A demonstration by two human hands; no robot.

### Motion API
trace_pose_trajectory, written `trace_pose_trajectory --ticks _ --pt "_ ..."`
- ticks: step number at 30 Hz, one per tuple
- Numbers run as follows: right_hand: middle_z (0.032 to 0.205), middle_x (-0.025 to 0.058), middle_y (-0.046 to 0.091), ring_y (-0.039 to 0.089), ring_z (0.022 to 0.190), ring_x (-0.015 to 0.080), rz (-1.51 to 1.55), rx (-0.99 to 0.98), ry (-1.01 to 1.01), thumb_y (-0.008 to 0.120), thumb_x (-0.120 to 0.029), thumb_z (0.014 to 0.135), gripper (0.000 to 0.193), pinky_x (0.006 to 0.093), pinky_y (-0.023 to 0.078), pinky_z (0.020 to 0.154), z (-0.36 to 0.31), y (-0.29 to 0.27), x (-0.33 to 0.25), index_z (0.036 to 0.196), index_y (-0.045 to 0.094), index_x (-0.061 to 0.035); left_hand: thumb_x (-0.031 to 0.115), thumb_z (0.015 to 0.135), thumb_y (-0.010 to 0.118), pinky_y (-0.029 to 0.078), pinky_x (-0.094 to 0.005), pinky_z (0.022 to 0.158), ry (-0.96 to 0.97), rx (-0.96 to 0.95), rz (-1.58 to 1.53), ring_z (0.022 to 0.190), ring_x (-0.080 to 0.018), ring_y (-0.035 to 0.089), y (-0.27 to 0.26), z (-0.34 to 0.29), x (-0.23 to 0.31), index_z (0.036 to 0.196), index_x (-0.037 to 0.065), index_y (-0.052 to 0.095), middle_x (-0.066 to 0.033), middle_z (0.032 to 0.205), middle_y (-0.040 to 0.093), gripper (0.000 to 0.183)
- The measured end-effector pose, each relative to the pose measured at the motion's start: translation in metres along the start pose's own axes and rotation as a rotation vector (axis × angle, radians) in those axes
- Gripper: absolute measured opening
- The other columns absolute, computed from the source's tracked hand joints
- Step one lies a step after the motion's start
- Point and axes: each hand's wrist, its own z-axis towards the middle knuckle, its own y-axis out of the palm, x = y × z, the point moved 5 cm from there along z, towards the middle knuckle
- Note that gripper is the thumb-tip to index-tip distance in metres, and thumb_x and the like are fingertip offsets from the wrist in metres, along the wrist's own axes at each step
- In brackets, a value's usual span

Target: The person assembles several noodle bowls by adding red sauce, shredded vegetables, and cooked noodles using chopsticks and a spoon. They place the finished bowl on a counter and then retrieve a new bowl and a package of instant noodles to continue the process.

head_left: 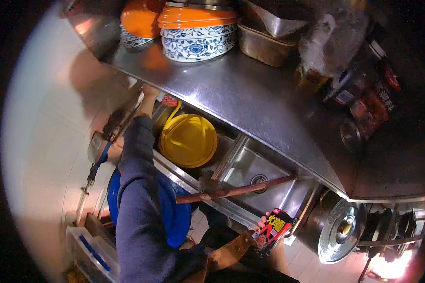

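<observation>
My left hand [149, 92] reaches up to the wall side of the sink, by the front edge of the steel shelf. Its fingers are mostly hidden there, so their grip does not show. A small red packet [169, 100] lies just beside that wrist. Low in front of my body, my right hand [263, 220] is closed around a black and red printed package [275, 227] with yellow lettering. Below the left wrist, a round yellow basin [189, 141] with a yellow hose sits in the left sink.
A wooden stick [236, 189] lies across the steel sink [243, 172]. Above, the steel shelf [231, 99] carries blue-patterned bowls [198, 47], orange bowls [196, 18] and a metal tray [264, 45]. A blue tub [174, 207] stands below left, a large lidded pot [337, 231] at right.
</observation>
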Motion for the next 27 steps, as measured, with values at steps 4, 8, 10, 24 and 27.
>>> trace_pose_trajectory --ticks 4,8,10,24,27 --pt "0.098 0.0099 0.056 0.057 0.087 0.0233 0.021 -0.043 -0.124 0.052 -0.046 0.094 0.050 0.0421 0.047 0.080 0.005 0.017 0.011 0.124 0.052 -0.0059 0.021 0.095 0.058 0.052 -0.0358 0.066 -0.147 -0.178 0.084 0.071 -0.0212 0.067 0.047 0.028 0.015 0.120 0.003 0.062 -0.0091 0.102 0.069 0.031" --pt "0.092 0.0097 0.062 0.060 0.081 0.0245 0.014 0.149 -0.111 0.043 -0.054 0.097 0.053 0.0401 0.052 0.068 0.017 0.009 0.017 0.115 0.061 -0.0078 0.020 0.095 0.058 0.052 -0.0354 0.070 -0.154 -0.255 0.177 0.076 -0.0210 0.067 0.043 0.050 -0.004 0.118 0.002 0.063 -0.0089 0.104 0.069 0.030" --pt "0.094 0.0089 0.062 0.061 0.081 0.0236 0.031 0.068 -0.163 0.043 -0.054 0.097 0.052 0.0397 0.052 0.066 0.022 0.019 0.017 0.120 0.058 -0.0093 0.020 0.094 0.058 0.052 -0.0352 0.072 -0.134 -0.304 0.213 0.078 -0.0209 0.066 0.046 0.060 -0.013 0.117 0.002 0.064 -0.0088 0.104 0.069 0.029" --pt "0.099 -0.0008 0.062 0.056 0.091 0.0098 -0.390 0.183 -0.621 0.056 -0.028 0.100 0.023 0.0280 0.045 0.087 -0.037 0.067 -0.054 0.114 0.056 -0.0090 0.016 0.096 0.056 0.047 -0.0299 0.092 -0.101 -0.805 -0.231 0.102 -0.0154 0.061 -0.167 -0.089 0.268 0.110 0.000 0.067 -0.0098 0.111 0.069 0.024" --pt "0.091 0.0000 0.059 0.056 0.083 0.0071 -0.619 0.160 -0.709 0.061 -0.029 0.098 0.026 0.0257 0.053 0.065 -0.080 0.071 -0.071 0.104 0.051 -0.0059 0.019 0.096 0.059 0.047 -0.0329 0.095 -0.155 -0.898 -0.634 0.110 -0.0185 0.060 -0.250 -0.204 0.468 0.123 0.000 0.061 -0.0098 0.119 0.066 0.033"
